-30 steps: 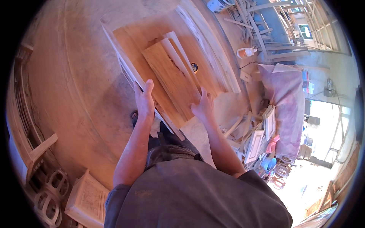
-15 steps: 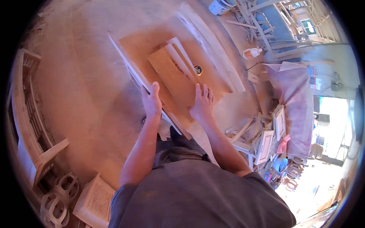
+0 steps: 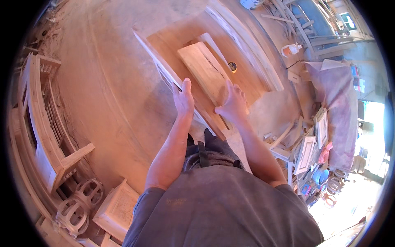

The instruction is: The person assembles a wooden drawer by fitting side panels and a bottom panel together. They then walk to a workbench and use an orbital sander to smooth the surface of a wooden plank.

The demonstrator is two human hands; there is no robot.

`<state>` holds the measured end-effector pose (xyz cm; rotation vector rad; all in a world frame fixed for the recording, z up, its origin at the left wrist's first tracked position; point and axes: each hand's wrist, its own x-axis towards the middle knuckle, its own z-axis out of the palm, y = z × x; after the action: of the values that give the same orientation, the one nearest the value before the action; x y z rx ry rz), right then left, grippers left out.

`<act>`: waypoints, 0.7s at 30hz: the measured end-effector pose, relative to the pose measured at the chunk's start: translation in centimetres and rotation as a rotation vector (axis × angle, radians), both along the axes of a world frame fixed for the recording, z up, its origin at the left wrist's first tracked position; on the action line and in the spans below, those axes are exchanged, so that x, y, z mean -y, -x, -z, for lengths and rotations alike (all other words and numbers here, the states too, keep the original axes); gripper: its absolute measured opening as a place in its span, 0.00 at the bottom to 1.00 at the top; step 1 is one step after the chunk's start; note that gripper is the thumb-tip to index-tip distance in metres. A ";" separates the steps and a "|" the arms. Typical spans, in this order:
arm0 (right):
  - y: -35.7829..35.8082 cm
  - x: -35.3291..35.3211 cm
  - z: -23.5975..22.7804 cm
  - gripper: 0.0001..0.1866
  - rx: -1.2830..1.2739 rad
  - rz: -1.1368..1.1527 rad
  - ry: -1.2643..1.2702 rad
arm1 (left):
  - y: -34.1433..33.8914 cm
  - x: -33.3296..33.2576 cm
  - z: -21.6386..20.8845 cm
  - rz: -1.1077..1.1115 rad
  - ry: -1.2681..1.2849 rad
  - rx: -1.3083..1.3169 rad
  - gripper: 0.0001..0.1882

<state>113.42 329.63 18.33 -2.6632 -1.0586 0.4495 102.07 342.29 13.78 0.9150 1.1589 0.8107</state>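
In front of me a brown wooden panel (image 3: 166,39) lies flat, with a long narrow board (image 3: 150,49) along its left side. My left hand (image 3: 184,101) is closed over that long board's edge, thumb on top. A shorter, pale rectangular board (image 3: 199,59) rests slanted above the panel. My right hand (image 3: 234,105) grips its near end, thumb at the left and fingers along the right edge. Beside this board sit a thin pale strip (image 3: 217,47) and a small round black-and-yellow object (image 3: 233,67).
Long pale timbers (image 3: 247,45) run along the panel's far right side. Wooden furniture frames (image 3: 45,140) and a carved wooden box (image 3: 119,208) stand at the left. To the right are a cloth-draped stack (image 3: 333,111), cabinet doors (image 3: 305,154), a plastic bottle (image 3: 291,50) and heaped wood scraps.
The view has shifted, so the surroundings appear farther right. My right hand has moved from beside the shorter board onto its near end and closed. My left hand keeps its hold.
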 end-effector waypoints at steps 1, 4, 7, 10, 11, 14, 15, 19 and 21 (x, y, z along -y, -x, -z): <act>-0.8 1.5 -0.2 0.57 -0.386 0.120 -0.187 | -0.1 0.1 0.4 0.010 -0.002 0.014 0.47; -2.5 7.6 -1.7 0.51 -1.362 0.358 -0.659 | 0.3 -0.2 3.8 0.017 0.051 0.028 0.46; -1.2 14.1 -4.5 0.46 -1.733 0.382 -0.927 | 0.2 -0.5 6.0 0.044 -0.008 0.059 0.43; -0.4 20.2 -2.2 0.41 -1.410 0.462 -0.936 | 0.5 -0.8 5.8 0.057 0.103 0.168 0.38; 0.2 20.4 -2.5 0.41 -1.336 0.550 -0.941 | 0.5 -0.7 5.0 0.062 0.161 0.190 0.36; 0.7 20.8 -4.1 0.39 -1.200 0.674 -0.929 | 0.1 -0.4 2.2 0.052 0.259 0.211 0.33; 0.5 21.6 -4.1 0.37 -1.197 0.610 -1.097 | -0.2 0.0 1.4 0.050 0.245 0.190 0.32; -2.1 24.4 -1.6 0.20 -1.152 0.666 -1.351 | 0.0 0.0 1.8 0.074 0.200 0.151 0.33; -3.5 26.2 2.0 0.24 -1.170 0.603 -1.510 | 0.4 -0.3 1.2 0.091 0.199 0.151 0.34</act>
<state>116.97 303.42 16.36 -0.9051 -0.0055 0.5684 101.69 342.57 12.54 0.7238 1.0382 0.6659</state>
